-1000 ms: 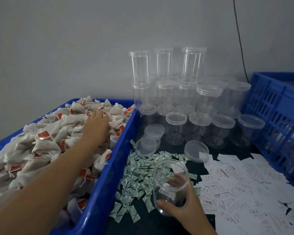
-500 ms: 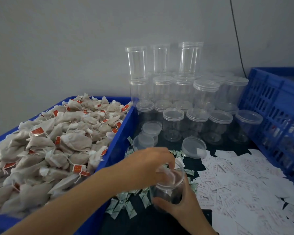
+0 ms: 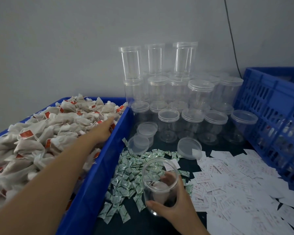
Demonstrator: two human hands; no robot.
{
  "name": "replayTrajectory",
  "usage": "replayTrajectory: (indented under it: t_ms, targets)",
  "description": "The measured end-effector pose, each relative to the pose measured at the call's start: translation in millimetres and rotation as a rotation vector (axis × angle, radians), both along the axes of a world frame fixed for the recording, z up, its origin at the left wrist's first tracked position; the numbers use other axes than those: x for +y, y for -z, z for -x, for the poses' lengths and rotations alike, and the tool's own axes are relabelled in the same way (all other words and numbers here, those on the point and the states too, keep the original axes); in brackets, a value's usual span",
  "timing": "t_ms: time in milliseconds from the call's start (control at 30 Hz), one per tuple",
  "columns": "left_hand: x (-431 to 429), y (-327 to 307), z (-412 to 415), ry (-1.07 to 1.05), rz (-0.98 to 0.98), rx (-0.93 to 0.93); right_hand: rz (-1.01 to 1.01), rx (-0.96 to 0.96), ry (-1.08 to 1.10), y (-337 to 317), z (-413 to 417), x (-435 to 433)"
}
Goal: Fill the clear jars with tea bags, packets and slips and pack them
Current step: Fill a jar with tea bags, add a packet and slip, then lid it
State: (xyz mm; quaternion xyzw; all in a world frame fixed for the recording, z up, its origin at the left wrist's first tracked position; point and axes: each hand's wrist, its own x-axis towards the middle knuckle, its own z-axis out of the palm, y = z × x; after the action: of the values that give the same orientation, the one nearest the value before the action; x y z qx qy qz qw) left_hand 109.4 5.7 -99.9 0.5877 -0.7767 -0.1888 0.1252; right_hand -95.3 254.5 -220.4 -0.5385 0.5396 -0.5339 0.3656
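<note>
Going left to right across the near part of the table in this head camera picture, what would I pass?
A blue bin heaped with tea bags → pile of green packets → open clear jar gripped by the right hand → scattered white slips → blue crate.

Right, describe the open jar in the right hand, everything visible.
The jar is a clear plastic cylinder with no lid, its round mouth open upward. It stands roughly upright on the dark table, between the green packets and the white slips. The right hand grips its lower half, with the thumb on the near side and the fingers showing through the wall. One pale tea bag seems to lie at its bottom.
</note>
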Motion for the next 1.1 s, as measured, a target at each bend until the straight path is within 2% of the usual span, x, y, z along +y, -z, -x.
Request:
replayTrajectory:
  t_ms: [67,167,200,333,433,533,667,733,867,967,1033,1100]
  targets:
    - [-2.6,7.5,0.0,0.003,0.059,-0.032,0.001,0.008,0.005,0.3,-0.4,0.3]
    - [-6.5,7.5,-3.2,0.024,0.243,-0.269,-0.004,0.005,0.003,-0.3,-0.5,0.8]
    - [-6.8,7.6,-3.7,0.013,0.288,-0.297,-0.004,0.006,0.002,-0.5,-0.7,1.1]
    - [3.9,5.8,-0.6,-0.113,0.373,-0.247,-0.002,-0.002,-0.008,-1.8,-0.4,1.0]
    - [13.4,-8.9,0.6,-0.182,0.396,-0.085,-0.011,-0.014,-0.006,-0.7,0.5,-0.5]
    - [31.3,-40.5,1.3,-0.142,0.37,0.24,-0.012,-0.016,-0.006,0.5,-0.1,-1.8]
    - [82.2,-81.6,16.3,0.054,0.25,0.577,-0.006,-0.012,-0.007,1.5,-0.3,-1.6]
    - [114.3,-90.0,29.9,0.21,0.134,0.66,-0.003,-0.012,-0.007,2.5,-0.2,-1.1]
    - [157.1,-79.6,49.3,0.474,-0.031,0.483,-0.004,0.004,-0.005,-0.2,-0.1,-1.3]
    - [169.9,-61.6,57.0,0.561,-0.102,0.392,-0.01,-0.004,-0.027,-2.0,0.7,-2.7]
    - [169.9,-53.7,58.7,0.577,-0.045,0.327,-0.006,-0.008,-0.034,-1.8,1.3,-2.5]
    - [156.1,-49.8,54.1,0.54,0.107,0.264,-0.001,-0.012,-0.033,-1.9,1.5,-1.6]
